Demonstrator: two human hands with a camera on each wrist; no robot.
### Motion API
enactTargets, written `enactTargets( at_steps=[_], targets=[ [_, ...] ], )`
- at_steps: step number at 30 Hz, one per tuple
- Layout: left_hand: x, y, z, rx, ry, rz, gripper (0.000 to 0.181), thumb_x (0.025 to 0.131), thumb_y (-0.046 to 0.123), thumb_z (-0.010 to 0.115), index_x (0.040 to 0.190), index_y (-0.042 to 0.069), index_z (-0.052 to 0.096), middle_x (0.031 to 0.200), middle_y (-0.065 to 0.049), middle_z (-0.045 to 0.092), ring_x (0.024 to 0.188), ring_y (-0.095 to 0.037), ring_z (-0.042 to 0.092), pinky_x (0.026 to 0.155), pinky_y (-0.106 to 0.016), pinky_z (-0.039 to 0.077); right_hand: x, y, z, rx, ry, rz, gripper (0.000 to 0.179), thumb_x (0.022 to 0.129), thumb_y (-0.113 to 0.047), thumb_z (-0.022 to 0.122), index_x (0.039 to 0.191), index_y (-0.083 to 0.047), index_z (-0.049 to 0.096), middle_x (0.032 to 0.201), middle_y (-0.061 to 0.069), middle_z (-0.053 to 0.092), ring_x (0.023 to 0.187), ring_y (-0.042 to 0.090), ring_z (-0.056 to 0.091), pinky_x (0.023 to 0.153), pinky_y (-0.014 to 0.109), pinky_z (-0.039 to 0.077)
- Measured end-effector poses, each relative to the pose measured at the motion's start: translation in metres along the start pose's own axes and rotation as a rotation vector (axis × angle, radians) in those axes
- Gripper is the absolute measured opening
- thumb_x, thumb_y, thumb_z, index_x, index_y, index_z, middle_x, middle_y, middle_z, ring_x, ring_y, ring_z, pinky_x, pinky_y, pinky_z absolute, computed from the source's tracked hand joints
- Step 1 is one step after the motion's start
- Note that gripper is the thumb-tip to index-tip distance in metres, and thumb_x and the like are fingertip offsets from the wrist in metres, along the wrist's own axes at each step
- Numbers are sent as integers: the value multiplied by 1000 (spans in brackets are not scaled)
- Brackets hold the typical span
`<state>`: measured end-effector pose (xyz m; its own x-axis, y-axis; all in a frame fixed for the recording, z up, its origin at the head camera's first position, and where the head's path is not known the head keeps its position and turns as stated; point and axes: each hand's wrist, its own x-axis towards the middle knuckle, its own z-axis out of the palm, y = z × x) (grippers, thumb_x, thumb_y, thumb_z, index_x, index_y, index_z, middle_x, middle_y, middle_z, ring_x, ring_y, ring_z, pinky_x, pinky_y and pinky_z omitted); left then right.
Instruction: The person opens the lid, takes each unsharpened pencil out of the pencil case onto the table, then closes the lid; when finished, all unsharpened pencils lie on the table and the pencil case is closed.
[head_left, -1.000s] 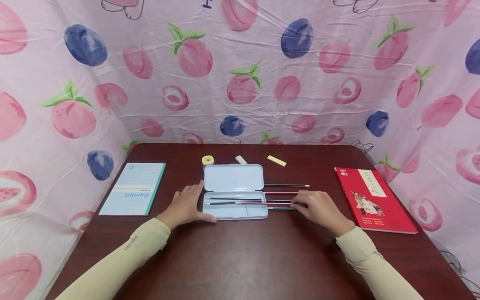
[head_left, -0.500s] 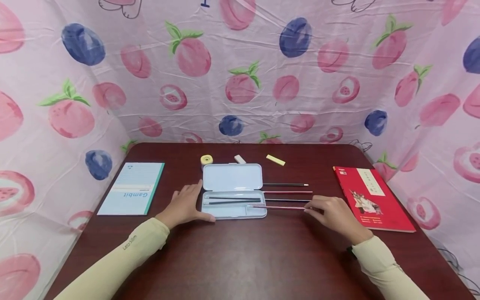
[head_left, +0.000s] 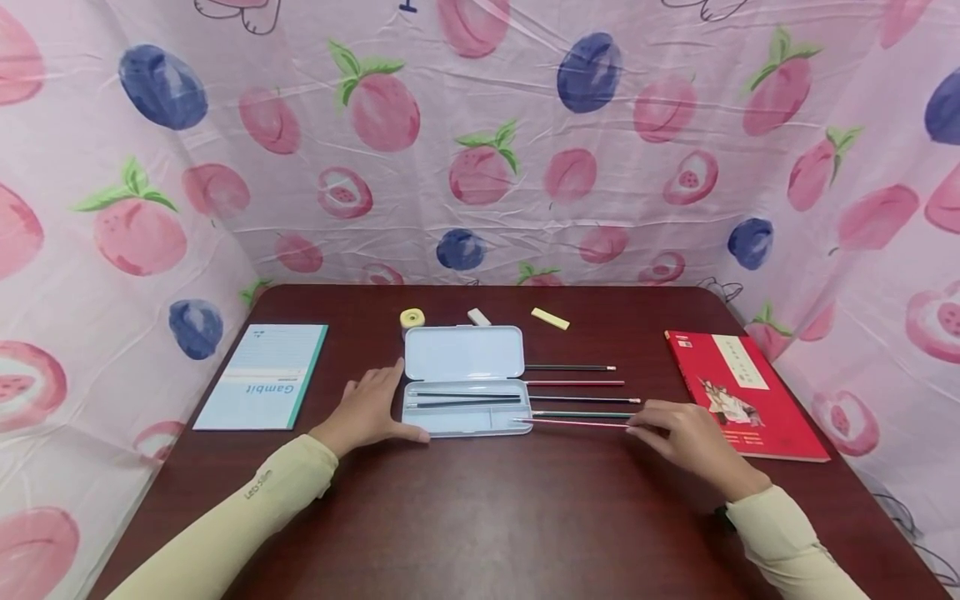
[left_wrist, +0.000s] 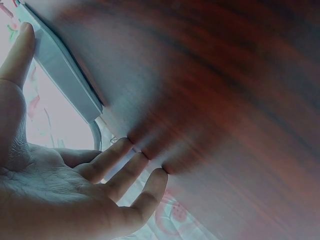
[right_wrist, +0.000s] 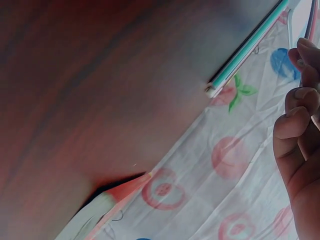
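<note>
A light blue pencil case (head_left: 446, 426) lies open on the table, its lid folded back and two dark pencils (head_left: 467, 398) in its long compartment. My left hand (head_left: 369, 410) rests at its left side, thumb along the front edge, fingertips on the table in the left wrist view. My right hand (head_left: 678, 435) pinches a red striped pencil (head_left: 581, 422) by its right end; its other end overlaps the case's front right corner. Just behind it lie a green pencil (head_left: 577, 413), a dark pencil (head_left: 585, 399), a red pencil (head_left: 577, 382) and another dark pencil (head_left: 570, 367).
Behind the case stand a yellow tape-like roll (head_left: 412, 319), a white eraser (head_left: 478, 317) and a yellow strip (head_left: 551, 318). A light blue notebook (head_left: 262, 375) lies at the left, a red book (head_left: 742, 396) at the right. A fruit-patterned cloth (head_left: 525, 108) encloses the table.
My right hand has moved right and nearer to me, drawing the red striped pencil from over the case toward its front right corner. My left hand has stayed beside the case.
</note>
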<state>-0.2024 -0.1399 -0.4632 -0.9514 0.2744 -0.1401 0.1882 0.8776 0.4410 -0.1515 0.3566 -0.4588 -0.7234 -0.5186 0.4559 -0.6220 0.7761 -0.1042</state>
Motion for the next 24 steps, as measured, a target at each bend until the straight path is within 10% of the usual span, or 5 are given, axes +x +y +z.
enactTargets(
  at_steps=[24],
  targets=[
    [0,0,0,-2,-1,1,142,70,75,88,170,1,19,172,-21,36,155,-43,36,123,-71,27,-15,24,-13,98,-112,49,33,71,-10,99,98,-21,85,87,-18,75,76,-5,66,73,5,50]
  ],
)
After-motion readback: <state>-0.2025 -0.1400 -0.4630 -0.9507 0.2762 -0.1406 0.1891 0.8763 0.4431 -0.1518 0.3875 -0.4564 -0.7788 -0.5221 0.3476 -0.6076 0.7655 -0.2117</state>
